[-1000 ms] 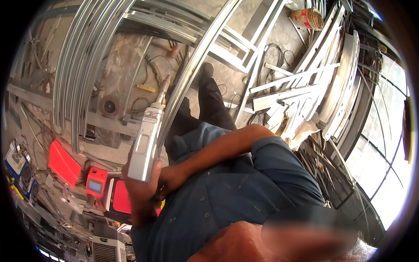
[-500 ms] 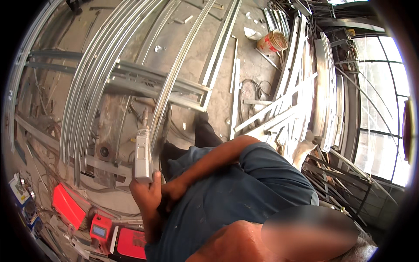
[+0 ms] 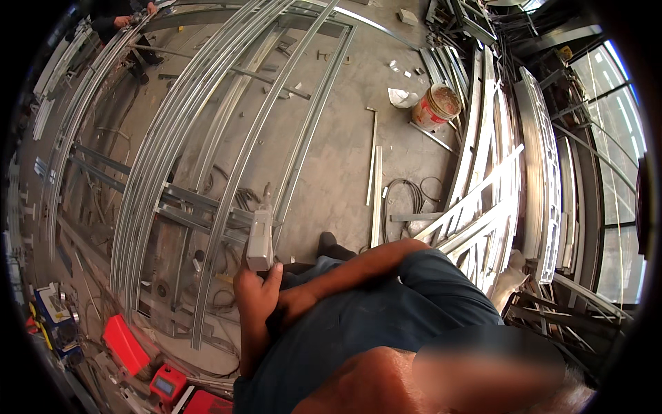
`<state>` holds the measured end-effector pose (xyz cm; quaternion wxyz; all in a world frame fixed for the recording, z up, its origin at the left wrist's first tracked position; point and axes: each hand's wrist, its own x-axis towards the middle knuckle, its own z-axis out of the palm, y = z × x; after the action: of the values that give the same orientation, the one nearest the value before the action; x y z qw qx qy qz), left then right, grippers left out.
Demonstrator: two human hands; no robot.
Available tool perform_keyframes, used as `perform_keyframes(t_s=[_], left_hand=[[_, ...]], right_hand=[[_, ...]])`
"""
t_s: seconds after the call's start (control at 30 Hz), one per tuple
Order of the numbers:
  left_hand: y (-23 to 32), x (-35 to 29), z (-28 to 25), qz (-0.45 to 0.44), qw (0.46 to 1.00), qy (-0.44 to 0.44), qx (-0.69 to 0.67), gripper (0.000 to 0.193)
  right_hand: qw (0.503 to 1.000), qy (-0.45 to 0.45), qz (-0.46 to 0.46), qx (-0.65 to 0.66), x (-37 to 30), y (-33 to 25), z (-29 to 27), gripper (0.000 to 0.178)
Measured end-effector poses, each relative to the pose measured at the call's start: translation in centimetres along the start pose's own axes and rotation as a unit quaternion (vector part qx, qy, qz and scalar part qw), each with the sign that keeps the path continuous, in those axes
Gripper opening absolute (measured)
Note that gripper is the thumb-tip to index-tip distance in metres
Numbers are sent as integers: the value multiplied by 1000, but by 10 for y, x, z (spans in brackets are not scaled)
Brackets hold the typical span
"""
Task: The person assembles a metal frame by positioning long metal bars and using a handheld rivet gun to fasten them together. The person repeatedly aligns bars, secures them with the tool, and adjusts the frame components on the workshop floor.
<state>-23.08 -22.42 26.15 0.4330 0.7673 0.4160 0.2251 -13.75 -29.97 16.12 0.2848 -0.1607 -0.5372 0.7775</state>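
A silver-grey, box-bodied welding gun (image 3: 260,241) with a narrow metal nozzle points away from me. My left hand (image 3: 254,293) is closed around its near end, with the thumb along the right side. My right arm crosses in front of my body, and my right hand (image 3: 298,303) lies close beside the left wrist. The fingers of that hand are hidden, so I cannot tell whether they grip anything. Just past the gun lies a frame of long galvanised steel channels (image 3: 238,162) joined by crosspieces (image 3: 196,200).
A bundle of bent-looking steel rails (image 3: 162,138) runs along the left. On the right stand a dirty bucket (image 3: 436,107), coiled cable (image 3: 407,196) and stacked metal profiles (image 3: 483,172). A red machine with a small screen (image 3: 167,383) sits at lower left. Another person's hands (image 3: 123,21) show at far left.
The view has tilted further out, bringing another person into sight at upper left. My hands and the welding gun now appear further right in the picture. My left hand keeps its hold.
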Motion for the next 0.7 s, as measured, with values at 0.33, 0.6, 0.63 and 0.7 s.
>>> perform_keyframes(t_s=[0.33,0.6,0.63,0.7], left_hand=[[73,106,96,15,991,-112,72,38],[70,217,151,47,994,-92,20,40],[69,235,155,47,995,-84,12,39],[66,271,164,48,996,-71,25,40]], right_hand=[[983,127,131,-35,-113,-14,-89,43],[986,125,108,-15,-156,-41,-200,45],[987,116,114,-20,-157,-48,-220,47],[983,126,133,8,-165,-64,-256,50]])
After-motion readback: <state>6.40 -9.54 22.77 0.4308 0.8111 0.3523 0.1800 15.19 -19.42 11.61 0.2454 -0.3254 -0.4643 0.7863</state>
